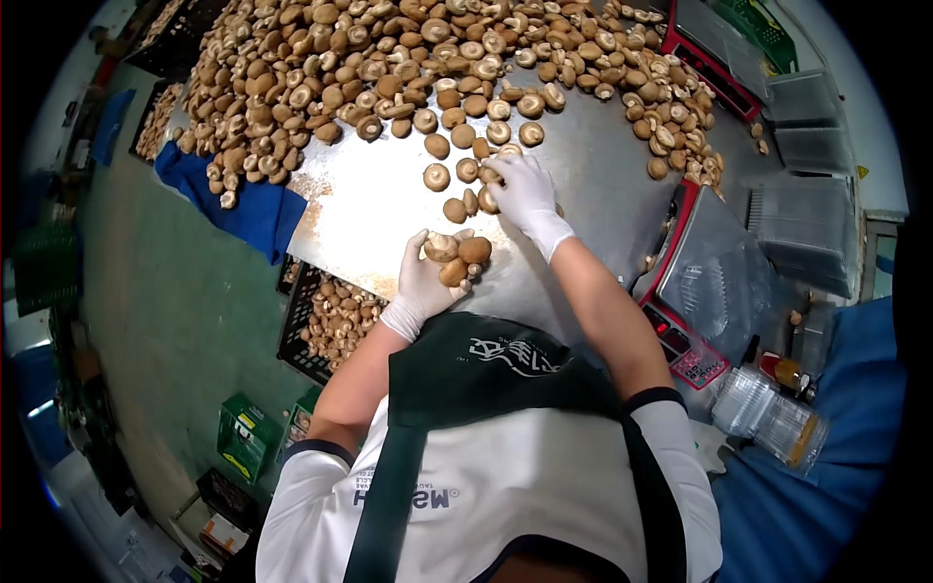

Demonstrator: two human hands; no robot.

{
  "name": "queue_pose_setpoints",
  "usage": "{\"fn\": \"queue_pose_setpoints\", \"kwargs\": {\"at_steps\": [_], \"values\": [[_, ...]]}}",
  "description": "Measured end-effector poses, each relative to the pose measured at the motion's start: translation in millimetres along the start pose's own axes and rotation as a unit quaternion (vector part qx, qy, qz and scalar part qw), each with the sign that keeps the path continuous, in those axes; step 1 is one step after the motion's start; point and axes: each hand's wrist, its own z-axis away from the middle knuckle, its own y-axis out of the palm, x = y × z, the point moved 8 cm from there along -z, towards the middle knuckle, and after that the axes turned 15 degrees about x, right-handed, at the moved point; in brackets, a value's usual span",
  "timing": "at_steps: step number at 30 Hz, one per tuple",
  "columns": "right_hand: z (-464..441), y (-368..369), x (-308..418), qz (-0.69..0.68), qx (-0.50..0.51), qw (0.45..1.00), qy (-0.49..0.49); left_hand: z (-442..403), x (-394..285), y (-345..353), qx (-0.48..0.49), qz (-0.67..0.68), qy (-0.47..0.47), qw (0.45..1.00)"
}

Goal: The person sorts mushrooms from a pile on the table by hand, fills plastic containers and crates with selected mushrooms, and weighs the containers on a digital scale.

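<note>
In a white glove, my left hand [420,282] is wrapped round several brown mushrooms [453,273] near the front edge of the metal table [360,204]. My right hand [528,194], also gloved, reaches over the tabletop with its fingers bent down onto a mushroom [492,175]; the fingers partly cover it. Loose mushrooms [436,177] lie around and left of that hand, some cap up and some stem up. Behind them spreads a large heap of mushrooms [389,68].
A black crate of mushrooms [303,321] stands below the table's left edge, near a blue cloth [233,209]. To the right are a red-framed scale [675,340], stacked clear plastic trays [802,223] and packed clear boxes [768,413]. Another red-framed device [719,58] sits at the back right.
</note>
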Motion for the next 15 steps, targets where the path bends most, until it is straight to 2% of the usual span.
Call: {"fn": "queue_pose_setpoints", "kwargs": {"at_steps": [1, 4, 5, 8, 9, 11, 12, 13, 14, 15], "values": [[-9, 9, -2, 0.024, 0.034, 0.999, 0.017, 2, -1, 2, 0.011, 0.003, 0.004, 1.0], [-11, -1, -4, -0.047, -0.013, 0.999, -0.003, 8, -4, -1, -0.006, 0.017, 0.042, 0.999], [-1, -9, -1, -0.092, -0.066, 0.993, -0.038, 8, -4, -3, -0.004, 0.036, 0.048, 0.998], [38, -12, -6, -0.345, -0.044, 0.937, -0.011, 1, -6, 7, -0.031, 0.012, 0.06, 0.998], [58, -25, 2, -0.308, -0.062, 0.949, -0.013, -7, -4, 20, -0.004, -0.013, 0.048, 0.999], [90, -21, -10, -0.445, -0.056, 0.893, 0.032, -32, 5, 39, 0.001, -0.106, 0.009, 0.994], [105, -31, -10, -0.496, -0.087, 0.864, 0.028, -45, 12, 51, 0.003, -0.154, -0.008, 0.988], [121, -51, -14, -0.461, -0.138, 0.876, 0.039, -61, 24, 75, -0.004, -0.251, -0.032, 0.968], [140, -73, -21, -0.426, -0.187, 0.884, 0.05, -80, 41, 85, 0.041, -0.306, -0.067, 0.949], [161, -100, -24, -0.216, -0.215, 0.951, 0.05, -97, 61, 109, 0.047, -0.352, -0.101, 0.929]]}}
